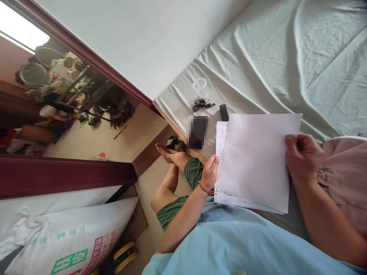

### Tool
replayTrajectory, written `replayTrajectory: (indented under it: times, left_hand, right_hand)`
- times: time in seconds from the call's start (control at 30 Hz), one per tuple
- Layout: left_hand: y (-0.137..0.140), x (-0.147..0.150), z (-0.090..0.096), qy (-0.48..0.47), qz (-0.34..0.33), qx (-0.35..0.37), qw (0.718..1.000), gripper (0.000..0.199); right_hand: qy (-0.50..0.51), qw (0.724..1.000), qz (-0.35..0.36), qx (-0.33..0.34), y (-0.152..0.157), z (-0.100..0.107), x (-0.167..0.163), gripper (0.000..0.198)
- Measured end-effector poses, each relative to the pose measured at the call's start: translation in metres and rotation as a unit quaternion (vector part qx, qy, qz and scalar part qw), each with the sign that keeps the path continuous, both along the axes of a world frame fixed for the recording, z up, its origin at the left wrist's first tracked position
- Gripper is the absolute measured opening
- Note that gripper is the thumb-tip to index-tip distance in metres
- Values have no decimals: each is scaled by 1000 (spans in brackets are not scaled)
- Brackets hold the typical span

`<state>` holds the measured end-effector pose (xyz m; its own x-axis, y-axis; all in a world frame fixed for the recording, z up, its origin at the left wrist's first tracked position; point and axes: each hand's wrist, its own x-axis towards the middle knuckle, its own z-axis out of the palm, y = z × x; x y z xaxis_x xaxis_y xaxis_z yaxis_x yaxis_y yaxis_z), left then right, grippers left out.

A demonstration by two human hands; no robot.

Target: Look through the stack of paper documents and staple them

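Observation:
A small stack of paper sheets (258,160) is held up over my lap, a blank white side facing me. Beneath the top sheet, printed pages (222,133) stick out along the left and lower edges. My left hand (210,173), a red string round its wrist, pinches the stack's left edge. On the right edge, my right hand (304,156) grips with the thumb on top and the fingers curled. Just beyond the paper, a small black box-shaped object (224,112) lies on the bed sheet (258,76). A dark pixelated object (197,131) is near the bed's edge.
A clear plastic cup (200,86) and a bunch of keys (202,103) lie on the bed. Pink fabric (345,164) is at my right. Left of my legs are a doorway with a maroon frame (65,173) and a printed white sack (77,236). Dark shoes (176,144) sit by my feet.

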<state>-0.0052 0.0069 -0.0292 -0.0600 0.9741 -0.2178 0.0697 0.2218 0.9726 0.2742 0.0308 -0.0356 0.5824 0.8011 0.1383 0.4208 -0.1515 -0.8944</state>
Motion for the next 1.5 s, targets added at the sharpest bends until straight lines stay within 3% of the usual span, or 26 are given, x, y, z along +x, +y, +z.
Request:
replayTrajectory:
  times: [0.17, 0.4, 0.6, 0.8, 1.07, 1.33, 1.5]
  left_hand:
    - [2, -2, 0, 34, -11, 3, 999, 56]
    - [1, -3, -1, 47, -28, 22, 998, 55]
    - [1, -4, -6, 44, -27, 22, 998, 53]
    - [1, -4, -4, 59, -34, 28, 997, 52]
    - [2, -1, 5, 58, -53, 19, 997, 49]
    - [0, -4, -1, 80, -34, 37, 996, 55]
    - [0, -3, -2, 37, -44, 17, 998, 51]
  right_hand:
    - [-41, 998, -23, 38, 0, 1, -1, 26]
    - [-53, 998, 35, -8, 0, 8, -6, 23]
    - [92, 994, 47, -26, 0, 6, -5, 28]
    - [252, 967, 33, 16, 0, 13, -5, 26]
    - [276, 960, 31, 21, 1, 15, -7, 23]
    - [297, 954, 17, 38, 1, 18, -8, 23]
    - [304, 951, 11, 50, 2, 14, -8, 23]
